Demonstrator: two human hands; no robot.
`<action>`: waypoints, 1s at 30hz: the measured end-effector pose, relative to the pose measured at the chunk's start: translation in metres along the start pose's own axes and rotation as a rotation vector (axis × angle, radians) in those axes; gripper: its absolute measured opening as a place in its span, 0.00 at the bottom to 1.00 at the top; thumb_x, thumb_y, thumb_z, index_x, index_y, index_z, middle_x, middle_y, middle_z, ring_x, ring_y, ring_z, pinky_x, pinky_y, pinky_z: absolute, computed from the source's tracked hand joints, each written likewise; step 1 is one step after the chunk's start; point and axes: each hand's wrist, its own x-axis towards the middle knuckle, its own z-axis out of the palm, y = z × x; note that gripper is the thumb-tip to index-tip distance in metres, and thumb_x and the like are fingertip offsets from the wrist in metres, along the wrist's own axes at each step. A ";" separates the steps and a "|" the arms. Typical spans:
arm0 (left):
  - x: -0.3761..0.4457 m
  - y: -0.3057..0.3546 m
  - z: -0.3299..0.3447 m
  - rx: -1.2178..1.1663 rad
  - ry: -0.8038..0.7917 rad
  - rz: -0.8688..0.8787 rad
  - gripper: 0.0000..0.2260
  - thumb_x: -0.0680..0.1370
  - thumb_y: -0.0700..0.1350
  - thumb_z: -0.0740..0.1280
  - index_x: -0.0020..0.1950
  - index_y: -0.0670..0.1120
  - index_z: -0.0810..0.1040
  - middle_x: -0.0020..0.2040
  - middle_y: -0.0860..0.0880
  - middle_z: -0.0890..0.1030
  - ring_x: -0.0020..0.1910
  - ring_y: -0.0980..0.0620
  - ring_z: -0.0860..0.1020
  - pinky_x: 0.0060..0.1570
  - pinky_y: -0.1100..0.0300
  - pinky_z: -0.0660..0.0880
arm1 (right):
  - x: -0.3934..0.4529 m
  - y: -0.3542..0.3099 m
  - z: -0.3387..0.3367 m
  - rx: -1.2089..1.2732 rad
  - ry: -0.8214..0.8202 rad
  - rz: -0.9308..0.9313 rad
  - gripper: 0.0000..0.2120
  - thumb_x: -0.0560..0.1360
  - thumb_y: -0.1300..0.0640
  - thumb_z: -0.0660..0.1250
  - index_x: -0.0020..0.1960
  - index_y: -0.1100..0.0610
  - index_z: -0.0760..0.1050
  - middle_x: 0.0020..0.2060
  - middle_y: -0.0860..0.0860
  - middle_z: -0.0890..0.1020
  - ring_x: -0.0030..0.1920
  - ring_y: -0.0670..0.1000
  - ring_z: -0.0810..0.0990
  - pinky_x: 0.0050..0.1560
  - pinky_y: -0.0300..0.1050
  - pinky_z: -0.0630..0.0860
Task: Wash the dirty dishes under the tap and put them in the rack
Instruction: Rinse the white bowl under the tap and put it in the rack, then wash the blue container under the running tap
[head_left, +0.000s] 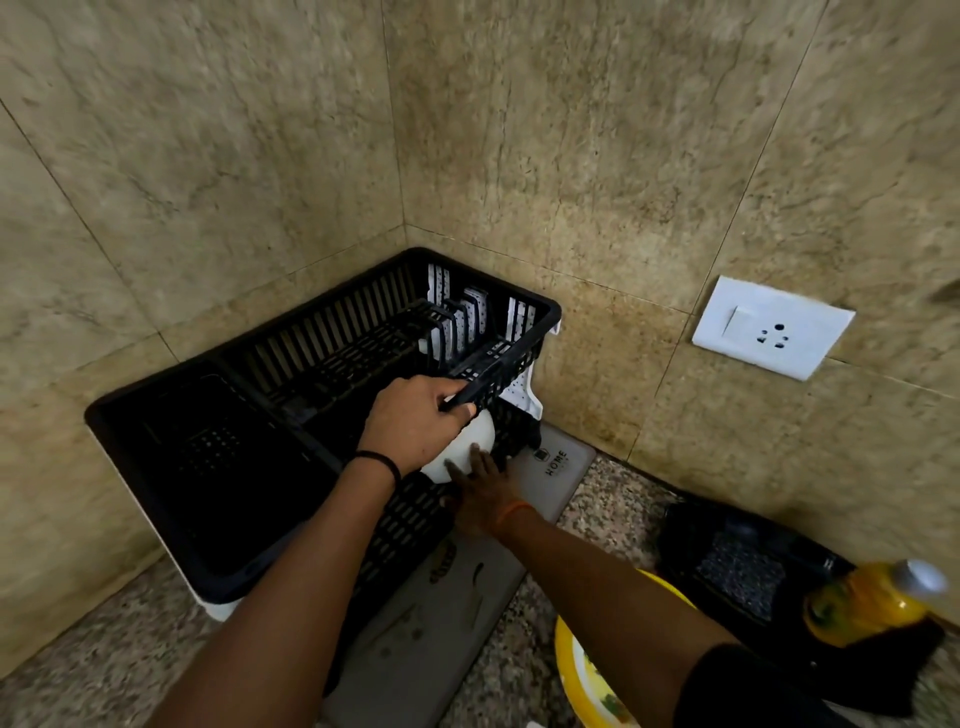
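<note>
A black plastic dish rack (171, 431) stands in the wall corner on the counter. White dotted plates (470, 312) stand upright in its far slots. My left hand (415, 421) grips a white bowl (465, 449) at the rack's near right edge, its fingers also over the rack's rim. My right hand (480, 496) lies against the bowl from below, fingers spread along the rack's outer side. A yellow-rimmed plate (582, 670) with food traces sits at the bottom, partly hidden by my right arm.
A grey mat marked HOME (558, 460) lies under the rack on the speckled stone counter (78, 670). A black tray (753, 566) and a yellow bottle (872, 597) sit at the right. A white wall socket (771, 327) is on the right wall.
</note>
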 end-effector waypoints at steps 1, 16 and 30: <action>-0.001 0.000 0.000 -0.004 0.000 -0.006 0.14 0.75 0.54 0.66 0.60 0.59 0.80 0.48 0.51 0.85 0.49 0.51 0.81 0.49 0.58 0.78 | -0.001 -0.002 -0.001 0.006 -0.013 0.029 0.32 0.81 0.39 0.49 0.79 0.50 0.42 0.77 0.59 0.39 0.78 0.61 0.40 0.74 0.65 0.39; -0.061 0.022 0.025 -0.012 0.509 0.361 0.14 0.75 0.43 0.63 0.57 0.40 0.78 0.57 0.42 0.79 0.59 0.43 0.75 0.62 0.55 0.69 | -0.204 0.045 -0.070 0.639 0.286 -0.120 0.14 0.78 0.55 0.65 0.63 0.56 0.75 0.56 0.51 0.82 0.51 0.45 0.79 0.49 0.34 0.70; -0.318 0.095 0.210 -0.304 -0.643 0.196 0.07 0.76 0.49 0.69 0.49 0.48 0.83 0.46 0.52 0.85 0.46 0.58 0.81 0.46 0.60 0.77 | -0.514 0.105 0.111 0.778 0.526 0.617 0.18 0.78 0.52 0.64 0.67 0.52 0.72 0.63 0.49 0.78 0.61 0.48 0.77 0.61 0.50 0.75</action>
